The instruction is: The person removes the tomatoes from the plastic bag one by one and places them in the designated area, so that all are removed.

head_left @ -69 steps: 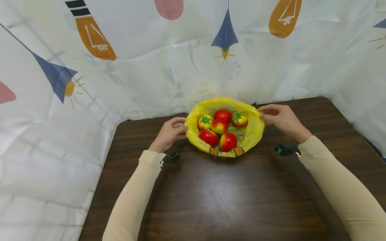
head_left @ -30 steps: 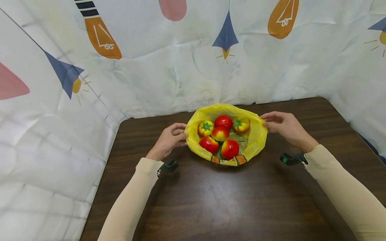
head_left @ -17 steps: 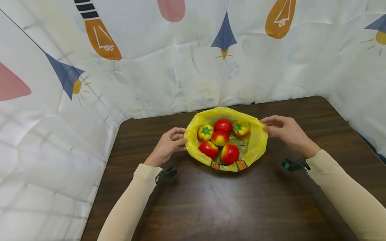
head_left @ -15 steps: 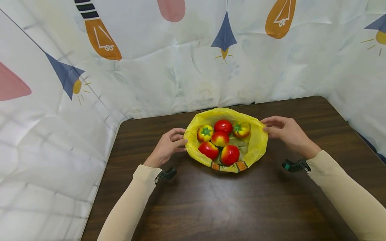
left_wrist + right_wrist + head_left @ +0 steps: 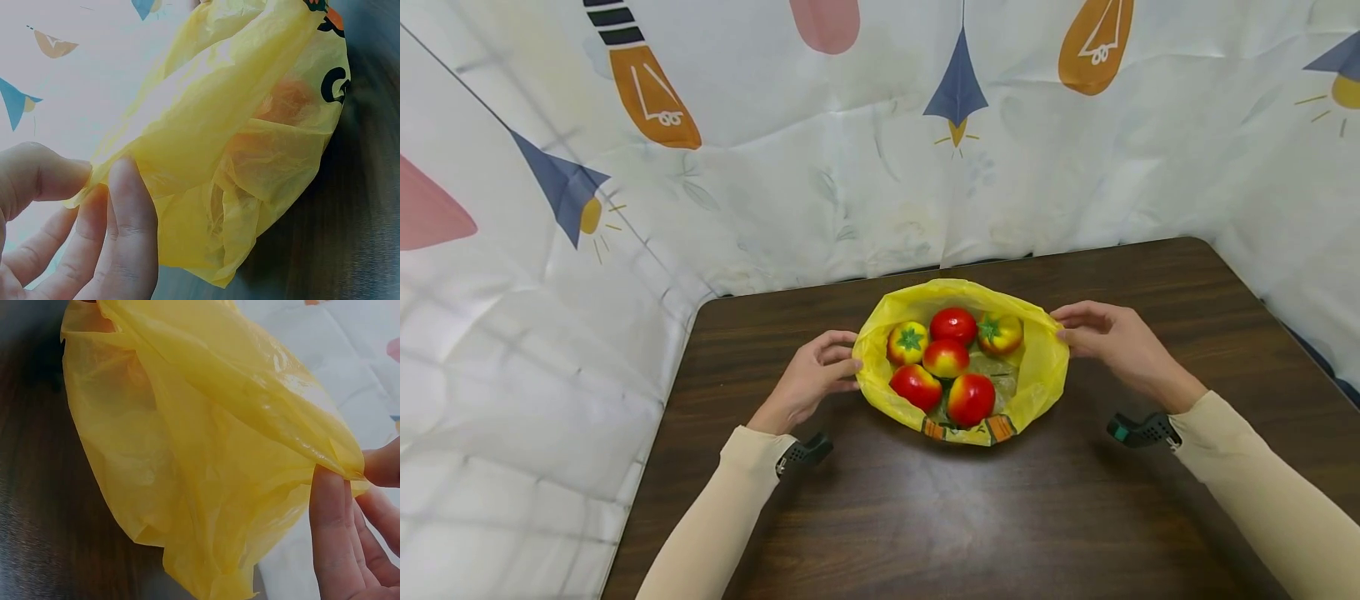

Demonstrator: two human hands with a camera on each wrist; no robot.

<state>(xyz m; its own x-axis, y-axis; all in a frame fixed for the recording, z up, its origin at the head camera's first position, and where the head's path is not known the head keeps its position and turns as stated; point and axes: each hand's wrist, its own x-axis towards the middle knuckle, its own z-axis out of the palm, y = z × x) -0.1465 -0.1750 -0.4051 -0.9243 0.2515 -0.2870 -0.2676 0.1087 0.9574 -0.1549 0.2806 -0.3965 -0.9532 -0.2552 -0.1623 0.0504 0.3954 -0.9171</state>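
A yellow plastic bag (image 5: 1041, 371) stands on the table with its mouth spread wide and its rim folded over. Several red and yellow toy fruits lie inside, among them a red one (image 5: 972, 400) at the front and a green-leaved one (image 5: 907, 342) at the left. My left hand (image 5: 808, 375) pinches the bag's left rim between thumb and fingers, plain in the left wrist view (image 5: 119, 206). On the opposite side my right hand (image 5: 1116, 346) pinches the right rim, as the right wrist view shows. The bag's base is hidden by its sides.
The dark wooden table (image 5: 925, 517) runs out toward me in front of the bag. A white patterned curtain (image 5: 820, 192) hangs along the table's back and left edges. Each wrist wears a black strap (image 5: 1142, 431).
Both hands have drawn the bag toward me across the table, away from the back curtain. The fruits came along inside it, and both grips on the rim stayed. The head view shifted slightly.
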